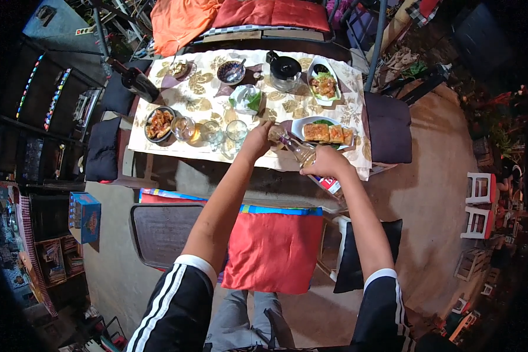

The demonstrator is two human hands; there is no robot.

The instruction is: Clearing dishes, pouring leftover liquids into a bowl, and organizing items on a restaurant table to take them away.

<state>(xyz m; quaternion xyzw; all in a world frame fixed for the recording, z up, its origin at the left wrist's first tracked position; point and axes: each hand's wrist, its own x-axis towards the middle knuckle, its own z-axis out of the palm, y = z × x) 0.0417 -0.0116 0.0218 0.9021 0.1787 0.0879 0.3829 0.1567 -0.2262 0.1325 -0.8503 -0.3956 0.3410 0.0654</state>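
Note:
My right hand [332, 162] is wrapped round the body of a clear glass bottle [300, 150] with a red and white label, held tilted over the table's near edge. Its neck slants up and left to my left hand [258, 141], whose fingers are closed at the mouth end. Whether a cap is under those fingers is hidden. Just behind the bottle is a white oval plate [297, 127] of browned slabs on green leaves. Left of my left hand stand a clear glass mug [236, 131], another glass mug [212, 135] and a round glass [183, 128] with amber liquid.
The patterned tablecloth [202, 88] also carries a dark bottle [139, 84], a bowl of food [159, 124], a black-lidded glass pot [285, 73] and a second oval dish [324, 83]. A red-cushioned chair [274, 252] stands before me. White stools [479, 222] are at the right.

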